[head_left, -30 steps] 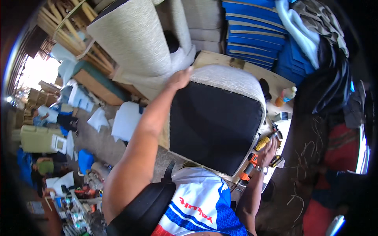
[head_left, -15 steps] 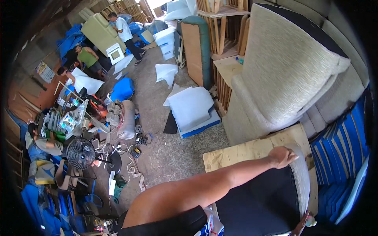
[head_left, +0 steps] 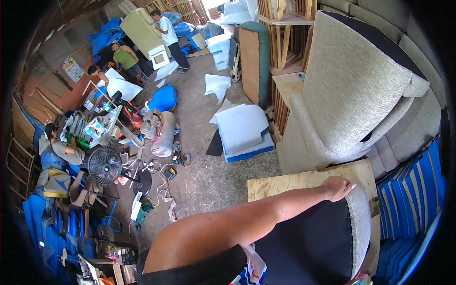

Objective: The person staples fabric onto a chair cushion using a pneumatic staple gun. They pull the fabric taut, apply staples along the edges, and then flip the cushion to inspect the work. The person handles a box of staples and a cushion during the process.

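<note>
My left arm reaches across a cushion-like upholstered piece, black cloth on its face and grey woven fabric along its right side. My left hand is closed at the far right corner, where grey fabric meets black cloth; what its fingers grip is hidden. A stitched-looking seam runs down that edge. Only a sliver of my right hand seems to show at the bottom edge, beside the piece's near right corner, its fingers hidden. The piece rests on a light plywood board.
Beyond the board stands a large grey sofa piece. Blue foam-like panels stack at the right. White and blue sheets lie on the floor. Leftward are a fan, a compressor tank and loose cables. Several people work farther off.
The view has shifted, so the room appears farther right. My left hand stays at the same corner of the piece. My right hand has sunk mostly below the lower edge.
</note>
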The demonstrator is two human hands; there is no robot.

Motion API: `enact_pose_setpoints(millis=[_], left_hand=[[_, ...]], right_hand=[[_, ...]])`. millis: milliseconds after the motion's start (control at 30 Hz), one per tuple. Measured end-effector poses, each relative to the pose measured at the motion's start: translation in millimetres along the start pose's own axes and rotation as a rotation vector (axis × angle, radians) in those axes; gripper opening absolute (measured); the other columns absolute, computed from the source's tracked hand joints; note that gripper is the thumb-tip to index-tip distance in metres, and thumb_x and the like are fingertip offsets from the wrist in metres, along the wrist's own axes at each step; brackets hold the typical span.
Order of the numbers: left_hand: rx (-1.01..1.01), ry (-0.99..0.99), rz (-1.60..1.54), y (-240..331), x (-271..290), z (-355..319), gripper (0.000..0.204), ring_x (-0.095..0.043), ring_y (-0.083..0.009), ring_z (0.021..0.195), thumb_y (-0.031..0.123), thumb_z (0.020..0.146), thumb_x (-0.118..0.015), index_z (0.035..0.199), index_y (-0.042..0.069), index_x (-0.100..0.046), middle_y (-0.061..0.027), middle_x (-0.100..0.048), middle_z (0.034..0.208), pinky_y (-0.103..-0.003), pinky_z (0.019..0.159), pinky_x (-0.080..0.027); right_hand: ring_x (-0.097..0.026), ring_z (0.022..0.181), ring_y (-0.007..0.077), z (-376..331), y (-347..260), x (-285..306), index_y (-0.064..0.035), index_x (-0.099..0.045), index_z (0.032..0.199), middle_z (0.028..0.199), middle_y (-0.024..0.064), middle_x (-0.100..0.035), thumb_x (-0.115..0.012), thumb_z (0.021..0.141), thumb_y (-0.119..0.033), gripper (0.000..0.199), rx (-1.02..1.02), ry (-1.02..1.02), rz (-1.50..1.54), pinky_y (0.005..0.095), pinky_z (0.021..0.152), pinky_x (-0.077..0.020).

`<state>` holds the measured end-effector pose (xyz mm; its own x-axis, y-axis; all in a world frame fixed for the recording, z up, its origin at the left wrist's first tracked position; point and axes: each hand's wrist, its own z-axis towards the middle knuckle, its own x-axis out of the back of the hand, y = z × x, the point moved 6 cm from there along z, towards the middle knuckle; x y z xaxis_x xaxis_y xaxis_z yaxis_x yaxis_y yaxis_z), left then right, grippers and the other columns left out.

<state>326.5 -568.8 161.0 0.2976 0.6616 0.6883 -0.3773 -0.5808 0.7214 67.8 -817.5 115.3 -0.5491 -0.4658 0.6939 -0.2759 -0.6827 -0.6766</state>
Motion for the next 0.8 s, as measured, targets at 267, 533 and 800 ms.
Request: enact_pose_setpoints(millis=[267, 533, 800], left_hand=[[-0.051, 0.044, 0.073, 10, 3, -3, 0.053, -0.069, -0.043, 0.092, 0.045, 0.108, -0.036, 0.102, 0.006, -0.071, -0.0215, -0.072, 0.092, -0.053, 0.085, -0.053], [0.0, 0.041, 0.077, 7, 8, -5, 0.055, -0.069, -0.0405, 0.092, 0.046, 0.108, -0.032, 0.1, 0.008, -0.072, -0.0197, -0.073, 0.089, -0.052, 0.087, -0.052], [0.016, 0.013, 0.093, 6, 2, -2, 0.054, -0.069, -0.0401, 0.09, 0.047, 0.108, -0.033, 0.103, 0.011, -0.073, -0.0191, -0.072, 0.087, -0.051, 0.083, -0.054]], right_hand=[[-0.049, 0.137, 0.0365, -3, 14, 6, -0.0013, -0.047, 0.151, 0.15, 0.0212, -0.052, -0.037, 0.11, -0.03, 0.051, 0.021, -0.034, 0.073, 0.0481, 0.117, -0.0335], [-0.048, 0.139, 0.0356, -1, 23, 10, -0.0012, -0.047, 0.151, 0.151, 0.0206, -0.051, -0.036, 0.11, -0.029, 0.051, -0.004, -0.063, 0.118, 0.0475, 0.118, -0.0325], [-0.047, 0.14, 0.0347, 1, 35, 14, -0.0011, -0.047, 0.151, 0.152, 0.02, -0.05, -0.034, 0.11, -0.029, 0.051, 0.0, -0.071, 0.106, 0.047, 0.119, -0.0314]])
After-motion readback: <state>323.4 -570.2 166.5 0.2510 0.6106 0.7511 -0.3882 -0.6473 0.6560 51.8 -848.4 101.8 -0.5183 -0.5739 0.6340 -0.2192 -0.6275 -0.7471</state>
